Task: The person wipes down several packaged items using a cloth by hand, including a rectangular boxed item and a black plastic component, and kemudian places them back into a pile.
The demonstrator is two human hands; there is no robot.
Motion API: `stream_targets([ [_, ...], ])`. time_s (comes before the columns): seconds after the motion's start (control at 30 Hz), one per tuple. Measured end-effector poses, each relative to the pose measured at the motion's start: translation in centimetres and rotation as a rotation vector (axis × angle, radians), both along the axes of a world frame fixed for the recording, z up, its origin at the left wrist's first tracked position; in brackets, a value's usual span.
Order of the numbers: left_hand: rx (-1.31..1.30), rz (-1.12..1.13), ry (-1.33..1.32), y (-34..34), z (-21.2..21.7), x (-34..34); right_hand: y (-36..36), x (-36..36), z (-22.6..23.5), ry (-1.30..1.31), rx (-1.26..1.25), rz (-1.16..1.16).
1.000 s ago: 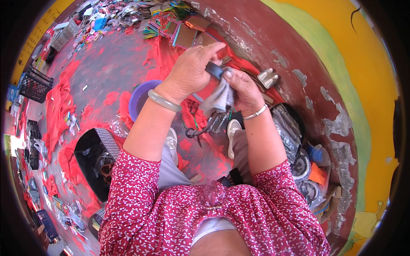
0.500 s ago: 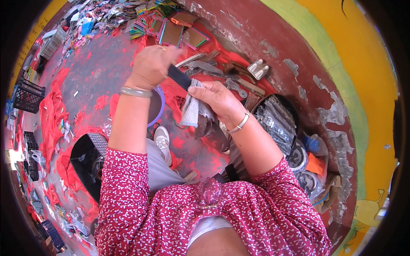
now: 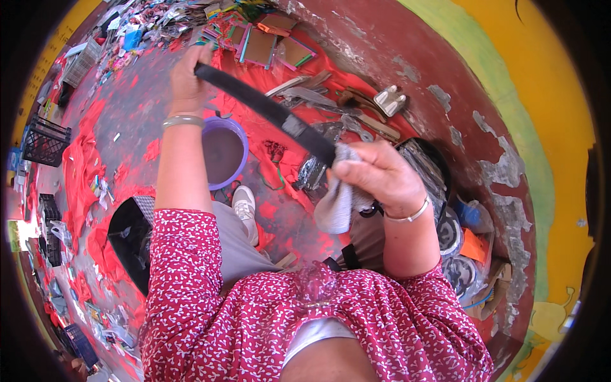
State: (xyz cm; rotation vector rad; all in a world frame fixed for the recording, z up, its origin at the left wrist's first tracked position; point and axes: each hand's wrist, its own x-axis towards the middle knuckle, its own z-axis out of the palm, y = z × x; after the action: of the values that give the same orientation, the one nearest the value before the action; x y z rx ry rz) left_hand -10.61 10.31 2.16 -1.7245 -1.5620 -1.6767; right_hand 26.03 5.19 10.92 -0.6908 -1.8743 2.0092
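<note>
Nearest the camera, the person's red-and-white patterned sleeves (image 3: pixel 210 280) come up from the lower edge, with grey trousers and a white shoe (image 3: pixel 244 205) showing between the forearms. The right hand (image 3: pixel 375 175) is closed around a bunched grey cloth (image 3: pixel 336 204), thumb on top, pressing the cloth around the near end of a long black strip (image 3: pixel 267 111); the loose part of the cloth hangs below the fist. That grip wraps the fabric round the strip, as one would to rub along it. The strip runs in the air, slanting up and away to the left hand (image 3: pixel 188 79), which is clenched about its far end and held high with the arm stretched out, so the strip is kept taut and clear of the floor between the two fists. Each wrist wears a metal bangle.

Under the strip, on the red-littered floor (image 3: pixel 127 134), stands a purple bowl (image 3: pixel 224 153), just beyond the shoe. A black bag (image 3: pixel 130 235) sits open at the person's left side. To the right, along the foot of the peeling maroon wall (image 3: pixel 445 95), lie dark round parts and an orange piece (image 3: pixel 474 245). Farther off, flat framed panels (image 3: pixel 261 44) lean near the wall's base, and black crates (image 3: pixel 44 140) stand at the floor's far left edge
</note>
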Motion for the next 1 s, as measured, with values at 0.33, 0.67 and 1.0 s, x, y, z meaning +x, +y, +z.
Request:
stream_targets([
  [0.33, -0.395, 0.104, 0.094, 0.9, 1.0, 9.4, 2.0, -0.5, -1.0, 0.384, 0.056, -0.385],
  [0.67, -0.804, -1.058, -1.237, -3.5, 4.6, 16.9, 4.3, -5.7, -6.0, 0.364, -0.072, -0.405],
  [1.0, -0.410, -0.786, -1.264, -2.9, 5.0, 12.8, 2.3, -7.5, -4.7, 0.193, -0.341, -0.201],
])
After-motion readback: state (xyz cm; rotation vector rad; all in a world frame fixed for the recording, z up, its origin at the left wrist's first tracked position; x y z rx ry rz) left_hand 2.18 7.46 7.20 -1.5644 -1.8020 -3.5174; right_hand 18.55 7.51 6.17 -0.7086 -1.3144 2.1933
